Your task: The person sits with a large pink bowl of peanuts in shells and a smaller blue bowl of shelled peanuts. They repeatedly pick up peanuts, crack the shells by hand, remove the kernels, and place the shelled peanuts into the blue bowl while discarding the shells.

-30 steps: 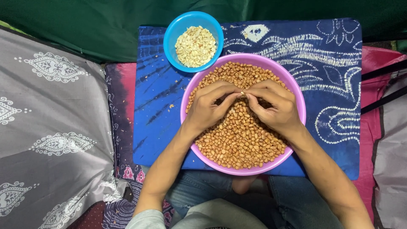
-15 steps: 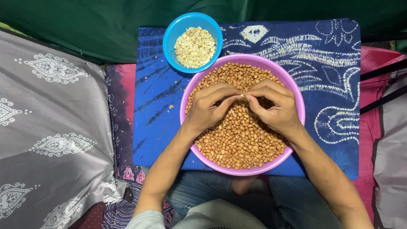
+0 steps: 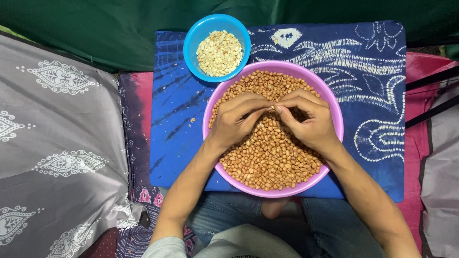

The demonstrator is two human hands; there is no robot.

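Little is being changed since a second ago: both hands are still being held together over the pink bowl (image 3: 334,143) at frame centre. One peanut (image 3: 272,108) is being pinched narrowly between the left hand (image 3: 236,123) and right hand (image 3: 306,122). Peeled nuts are being kept in the blue bowl (image 3: 191,43), upper centre.

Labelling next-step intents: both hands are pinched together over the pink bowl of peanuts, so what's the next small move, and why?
Probably rub the skin off the single peanut pinched between both hands' fingers, then carry it to the blue bowl. The left hand and right hand meet fingertip to fingertip over the pink bowl of brown nuts; the blue bowl holds pale ones.
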